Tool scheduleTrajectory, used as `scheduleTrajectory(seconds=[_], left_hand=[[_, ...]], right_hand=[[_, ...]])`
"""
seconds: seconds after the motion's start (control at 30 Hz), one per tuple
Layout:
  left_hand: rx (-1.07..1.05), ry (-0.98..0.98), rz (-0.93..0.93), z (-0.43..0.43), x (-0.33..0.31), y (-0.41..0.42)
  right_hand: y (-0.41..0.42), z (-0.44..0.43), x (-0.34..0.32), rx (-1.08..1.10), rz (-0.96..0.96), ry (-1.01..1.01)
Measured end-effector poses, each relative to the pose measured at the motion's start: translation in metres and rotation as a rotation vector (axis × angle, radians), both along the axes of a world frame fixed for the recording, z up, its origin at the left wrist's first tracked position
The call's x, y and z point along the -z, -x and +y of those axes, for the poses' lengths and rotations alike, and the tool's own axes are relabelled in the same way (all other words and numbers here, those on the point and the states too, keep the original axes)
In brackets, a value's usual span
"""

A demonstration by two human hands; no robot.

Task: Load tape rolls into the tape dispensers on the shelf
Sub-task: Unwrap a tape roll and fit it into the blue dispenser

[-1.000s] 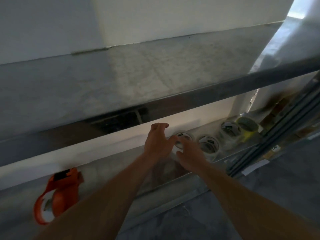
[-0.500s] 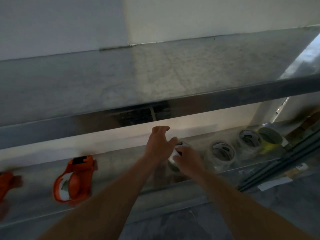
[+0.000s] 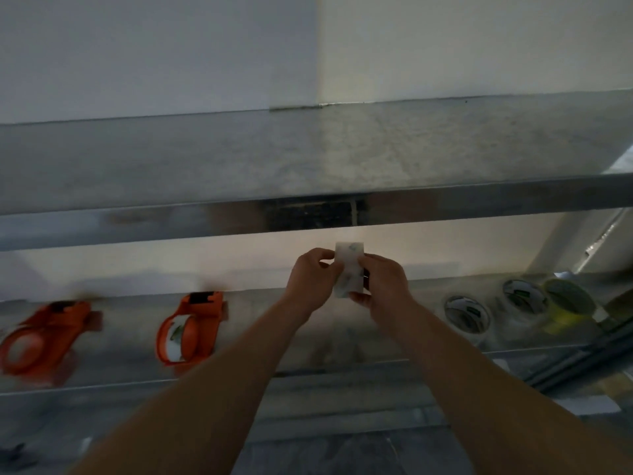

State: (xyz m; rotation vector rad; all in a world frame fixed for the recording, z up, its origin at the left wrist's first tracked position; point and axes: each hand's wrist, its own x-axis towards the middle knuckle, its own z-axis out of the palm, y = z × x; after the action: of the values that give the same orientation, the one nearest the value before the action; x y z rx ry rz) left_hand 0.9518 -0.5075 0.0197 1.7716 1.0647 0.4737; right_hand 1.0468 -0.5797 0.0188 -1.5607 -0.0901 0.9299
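A clear tape roll (image 3: 348,269) is held on edge above the lower metal shelf (image 3: 308,358), gripped between my left hand (image 3: 310,282) and my right hand (image 3: 383,286). Left of my arms an orange tape dispenser (image 3: 188,329) lies on the shelf with a roll inside it. Another orange dispenser (image 3: 41,337) lies at the far left, blurred. Two clear rolls lie flat at the right, one roll (image 3: 466,315) nearer and a second roll (image 3: 524,298) further along, with a yellow roll (image 3: 565,303) beside them.
An upper metal shelf (image 3: 308,159) juts out just above my hands, its front rail (image 3: 239,217) close overhead. A white wall backs both shelves. Metal rails (image 3: 596,358) run along the lower right. Grey floor lies below.
Both hands have lifted the clear roll off the shelf and turned it on edge. The view has swung left, bringing the second orange dispenser into sight.
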Motion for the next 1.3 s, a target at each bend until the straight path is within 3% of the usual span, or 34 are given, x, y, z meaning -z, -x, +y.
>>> scheduleTrajectory(seconds=[0.13, 0.53, 1.0, 1.3], left_hand=[[-0.079, 0.001, -0.046, 0.005, -0.01, 0.026], [-0.28, 0.062, -0.175, 0.033, -0.038, 0.155], [-0.498, 0.094, -0.281, 0.056, -0.065, 0.362], [-0.578, 0.052, -0.265, 0.06, -0.065, 0.461]], right_hand=[[0.024, 0.005, -0.012, -0.109, -0.066, -0.031], [0.137, 0.035, -0.034, -0.515, -0.534, -0.087], [0.326, 0.081, -0.044, -0.775, -0.63, -0.251], [0.424, 0.109, -0.047, -0.79, -0.536, -0.306]])
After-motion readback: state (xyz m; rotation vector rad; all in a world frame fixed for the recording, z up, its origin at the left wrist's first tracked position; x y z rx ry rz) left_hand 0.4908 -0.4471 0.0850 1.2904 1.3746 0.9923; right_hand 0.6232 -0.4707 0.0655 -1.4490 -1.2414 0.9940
